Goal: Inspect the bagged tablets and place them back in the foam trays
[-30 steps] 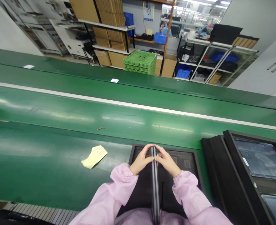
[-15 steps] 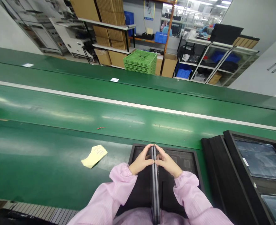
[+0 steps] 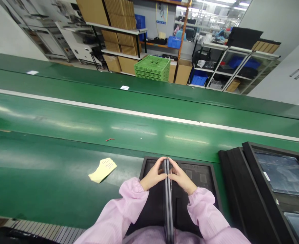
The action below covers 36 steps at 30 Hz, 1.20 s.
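Two thin, dark tablet-like panels [image 3: 168, 203] stand on edge, pressed face to face, in front of my body. Round the far end of the pair, my left hand [image 3: 153, 174] grips the left side. My right hand [image 3: 182, 177] holds the right side in the same way, and the fingertips of both hands meet at the top edge. Beneath them lies a black foam tray [image 3: 202, 171] with shallow recesses; my arms and the panels cover part of it. The panels' outer faces are seen too steeply to make out.
On the right, stacked black foam trays [image 3: 251, 189] hold film-covered screens [image 3: 281, 169]. A torn yellow paper [image 3: 103, 170] lies on the green bench [image 3: 50, 176] at left. Beyond runs a green belt [image 3: 129, 127] with a white rail [image 3: 108, 109]. Green crates [image 3: 151, 67] stand behind.
Hardly anything differs. Both hands keep the same grip on the two panels, and the view has shifted very slightly.
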### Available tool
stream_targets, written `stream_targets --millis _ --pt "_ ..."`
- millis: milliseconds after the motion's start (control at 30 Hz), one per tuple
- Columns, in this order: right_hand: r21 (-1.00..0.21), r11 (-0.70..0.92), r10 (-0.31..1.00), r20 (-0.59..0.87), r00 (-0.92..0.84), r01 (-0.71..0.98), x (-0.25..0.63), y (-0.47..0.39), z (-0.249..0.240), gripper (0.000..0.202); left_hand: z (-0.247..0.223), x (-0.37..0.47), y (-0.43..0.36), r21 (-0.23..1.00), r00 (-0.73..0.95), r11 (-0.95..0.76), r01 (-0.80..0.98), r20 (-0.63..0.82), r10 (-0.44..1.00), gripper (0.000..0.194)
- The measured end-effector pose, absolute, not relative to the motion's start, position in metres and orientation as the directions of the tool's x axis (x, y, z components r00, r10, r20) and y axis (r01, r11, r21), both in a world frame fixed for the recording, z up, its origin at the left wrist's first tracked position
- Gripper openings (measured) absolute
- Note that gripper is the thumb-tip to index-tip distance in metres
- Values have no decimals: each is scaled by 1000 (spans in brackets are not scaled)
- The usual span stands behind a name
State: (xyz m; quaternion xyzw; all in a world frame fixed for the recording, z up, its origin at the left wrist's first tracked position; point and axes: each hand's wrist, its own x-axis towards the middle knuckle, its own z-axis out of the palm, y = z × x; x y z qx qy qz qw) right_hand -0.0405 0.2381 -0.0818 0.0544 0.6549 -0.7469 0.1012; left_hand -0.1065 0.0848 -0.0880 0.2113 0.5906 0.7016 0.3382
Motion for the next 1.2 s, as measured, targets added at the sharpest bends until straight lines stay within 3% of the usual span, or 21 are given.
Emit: stream_targets --millis 333,567,1200 --pt "-960 -134 -53 -239 -969 244 -41 237 -84 76 -96 -108 83 970 -684 -100 -223 -83 725 64" --pt "-960 -135 58 -256 -965 246 -47 232 -89 52 -100 -110 87 970 -749 -127 -208 -74 659 51" --pt "-968 -121 37 -224 -974 218 -46 233 -86 55 -98 -110 89 975 -770 -118 -190 -73 634 50"
